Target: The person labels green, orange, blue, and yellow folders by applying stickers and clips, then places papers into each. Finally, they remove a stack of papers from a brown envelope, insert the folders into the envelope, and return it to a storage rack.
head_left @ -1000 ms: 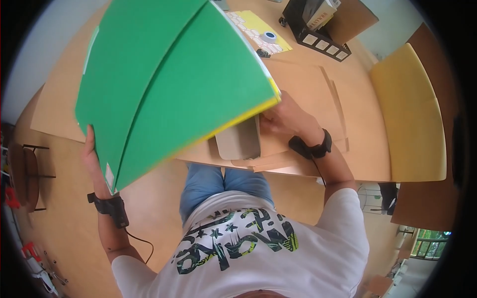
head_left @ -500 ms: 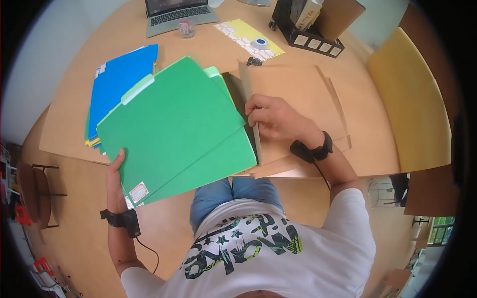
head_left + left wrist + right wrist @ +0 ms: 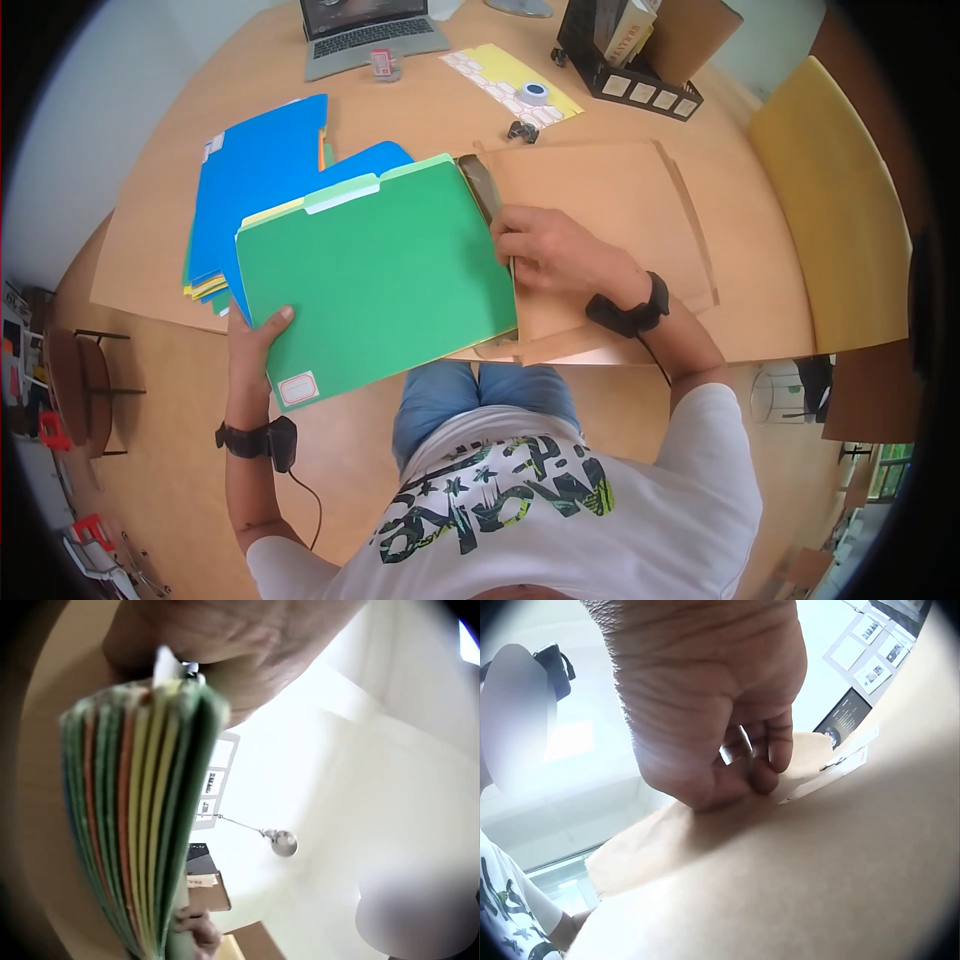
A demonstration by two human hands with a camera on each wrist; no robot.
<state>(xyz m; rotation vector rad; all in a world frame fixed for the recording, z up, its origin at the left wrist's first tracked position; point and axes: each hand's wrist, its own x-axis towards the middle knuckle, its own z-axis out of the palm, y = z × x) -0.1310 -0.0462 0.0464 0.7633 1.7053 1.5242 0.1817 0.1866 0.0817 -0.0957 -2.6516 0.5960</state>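
My left hand [image 3: 255,335] grips a thick stack of file folders [image 3: 385,270] by its left edge, thumb on the green top cover. In the left wrist view, the stack's edges [image 3: 124,817] show green, orange, yellow and blue layers beside the left hand [image 3: 240,637]. To the right lies a brown kraft file case [image 3: 600,200] with a dark opening [image 3: 478,180] on its left side. My right hand [image 3: 560,250] pinches the rim of that opening, and the folders' right edge is right at it. The right wrist view shows the right hand's [image 3: 720,705] fingers bent at the brown edge.
Another folder pile with a blue cover [image 3: 255,170] lies on the left of the table. Behind are a laptop [image 3: 370,35], a small red-labelled box [image 3: 382,65], a roll of tape [image 3: 534,93] on a yellow sheet, black clips [image 3: 522,132] and a black file holder [image 3: 630,85]. A yellow chair back [image 3: 835,190] stands right.
The folder stack came down from high before the camera, levelled and squared up beside the case opening. My left hand moved right and down with it. The right hand stays at the case's rim.
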